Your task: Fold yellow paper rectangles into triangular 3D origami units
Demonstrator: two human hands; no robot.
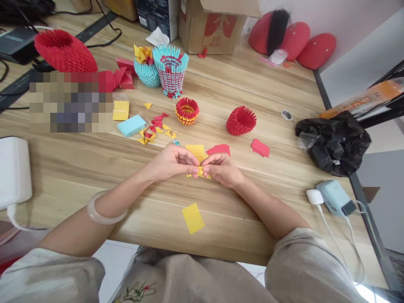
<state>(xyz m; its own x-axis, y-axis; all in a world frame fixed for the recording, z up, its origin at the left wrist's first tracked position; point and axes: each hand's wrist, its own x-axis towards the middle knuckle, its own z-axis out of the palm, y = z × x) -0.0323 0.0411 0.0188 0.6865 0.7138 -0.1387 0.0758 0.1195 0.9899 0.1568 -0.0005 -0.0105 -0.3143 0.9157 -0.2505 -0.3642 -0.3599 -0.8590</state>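
On a pale wooden table (94, 168) set against a white wall, paper-folding is seen. At the table's middle, a small yellow paper piece (200, 170) is pinched between the fingertips of the left hand (172, 162) and the right hand (222, 168), which meet over it. A loose yellow sheet (193, 218) lies nearer the edge. Behind, a cardboard box (214, 25) is stood open; its contents cannot be told. A black bag (334, 141) is slumped at the right.

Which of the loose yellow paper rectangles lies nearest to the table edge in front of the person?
The single yellow rectangle, lying alone between the forearms. The others sit farther back: one stack behind the hands, another beside the blue stack.
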